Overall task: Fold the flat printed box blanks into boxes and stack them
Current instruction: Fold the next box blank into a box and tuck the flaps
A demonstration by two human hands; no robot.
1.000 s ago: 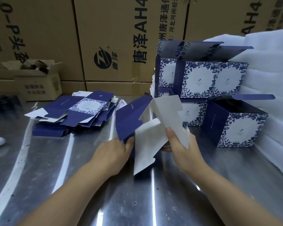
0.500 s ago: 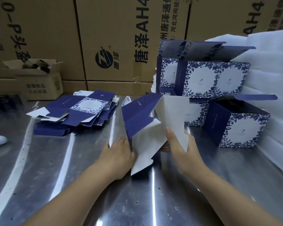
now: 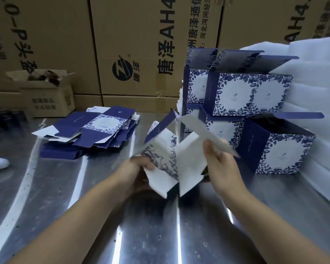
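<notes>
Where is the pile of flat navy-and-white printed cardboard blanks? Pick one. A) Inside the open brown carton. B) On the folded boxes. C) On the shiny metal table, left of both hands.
C: the pile of flat blanks lies on the metal table, left of the left hand and right hand gripping a half-folded blank.

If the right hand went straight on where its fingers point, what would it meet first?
The box blank that the right hand grips; behind that, probably the stacked folded boxes.
</notes>
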